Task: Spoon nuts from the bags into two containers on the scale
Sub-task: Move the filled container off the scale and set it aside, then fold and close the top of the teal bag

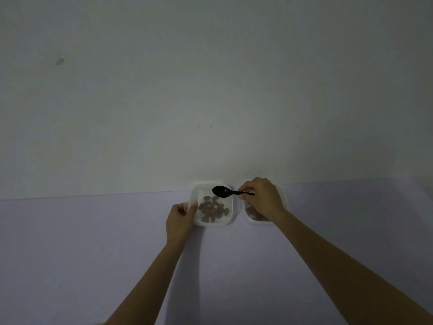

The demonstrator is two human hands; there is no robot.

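Two white square plastic containers are sitting side by side mid-frame on the pale lilac table (93,242). The left hand (180,219) is gripping the left container (210,223) by its edge, brown nuts (212,208) inside. The right hand (262,198), over the right container (282,195), is pinching one black plastic spoon (222,191), lying horizontally, bowl pointing frame-left above the left container.

The table (70,254) lies free along the near side and far out to both sides, crossed only by the left forearm (154,277) and right forearm (339,261). The wall (210,90) rises just behind the left container (210,223) and right container (284,195) — no way in from behind. Only a narrow gap parts the two. The left hand (180,219) grips the left container's left rim; the spoon (221,191), pinched by the right hand (262,198), hangs over its far part — that hand covers most of the right container
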